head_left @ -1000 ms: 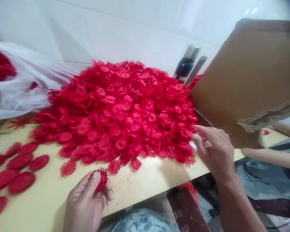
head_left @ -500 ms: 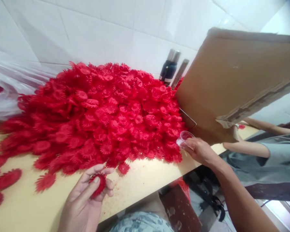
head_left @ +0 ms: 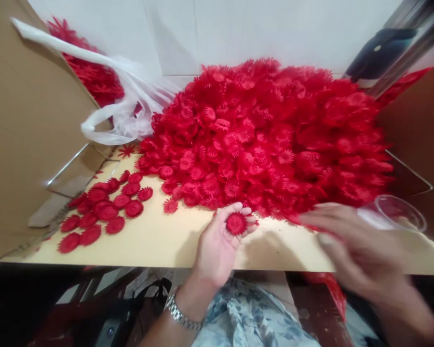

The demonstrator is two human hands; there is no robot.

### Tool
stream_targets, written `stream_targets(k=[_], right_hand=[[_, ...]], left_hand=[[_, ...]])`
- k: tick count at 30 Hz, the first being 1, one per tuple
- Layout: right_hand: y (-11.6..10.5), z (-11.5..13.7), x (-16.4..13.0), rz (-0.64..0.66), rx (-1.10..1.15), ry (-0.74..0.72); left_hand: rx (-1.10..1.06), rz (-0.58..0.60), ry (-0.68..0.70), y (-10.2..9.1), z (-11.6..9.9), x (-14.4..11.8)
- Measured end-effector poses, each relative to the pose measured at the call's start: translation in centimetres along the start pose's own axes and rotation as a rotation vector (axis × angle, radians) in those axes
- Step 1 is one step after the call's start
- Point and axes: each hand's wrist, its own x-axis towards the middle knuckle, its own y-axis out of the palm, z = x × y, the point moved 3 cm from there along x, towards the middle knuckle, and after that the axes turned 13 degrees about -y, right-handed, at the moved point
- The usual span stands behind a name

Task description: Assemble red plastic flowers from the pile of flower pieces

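My left hand (head_left: 217, 246) is turned palm up above the table edge. Its fingers curl around a round red fabric flower (head_left: 236, 223) with a fringed rim and a darker centre. To the right, my right hand (head_left: 365, 250) is smeared by motion at the lower right edge of the flower pile. Some red shows between its thumb and fingers, but I cannot tell whether it grips a piece. A clear plastic cup (head_left: 401, 213) is just behind that hand. The big heap of loose red fringed flower pieces (head_left: 260, 144) lies beyond both hands.
Layered red flowers (head_left: 106, 210) lie grouped on the left of the table (head_left: 155, 241). A cardboard box (head_left: 29, 135) stands at the left, another (head_left: 419, 144) at the right. A white plastic bag (head_left: 130, 115) and a dark bottle (head_left: 379, 53) are at the back.
The view has swung left, bringing the flower group and left box into sight. My right hand has come away from the cup toward my left hand, which still holds the flower.
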Motion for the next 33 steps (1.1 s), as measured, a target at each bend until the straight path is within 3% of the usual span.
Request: stream_targets(k=[2,4,7,13,17,23,26,29,33], right_hand=[[4.8,2.7,2.1,0.089,0.046,-0.195],[8.4,4.2,3.2,0.154,-0.005,-0.257],[10.8,4.9,3.1,0.204,0.005,-0.243],[9.9,4.5,1.9,0.204,0.018,-0.257],[10.0,4.7,2.3,0.107,-0.093,-0.169],[10.2,6.0,3.0,0.116,0.121,-0.169],[9.1,5.3,2.9,0.036,0.219,-0.199],[8.2,3.9,2.8,-0.040,0.241,-0.133],[8.1,3.2,3.0,-0.058,0.254,-0.066]], left_hand=[[-0.009,-0.024,-0.043,0.1,0.3,-0.1],[-0.022,-0.069,-0.059,-0.1,0.4,-0.2],[-0.070,-0.128,0.002,-0.8,0.0,-0.3],[-0.091,-0.118,0.117,-1.8,-0.6,-0.4],[-0.016,-0.068,0.147,-1.9,-0.2,-0.6],[0.084,-0.087,0.204,-2.8,-0.8,-0.6],[0.128,-0.120,0.248,-3.3,-1.1,-0.4],[0.198,-0.129,0.300,-3.4,-1.1,-0.4],[0.343,-0.146,0.264,-3.4,-0.9,-0.4]])
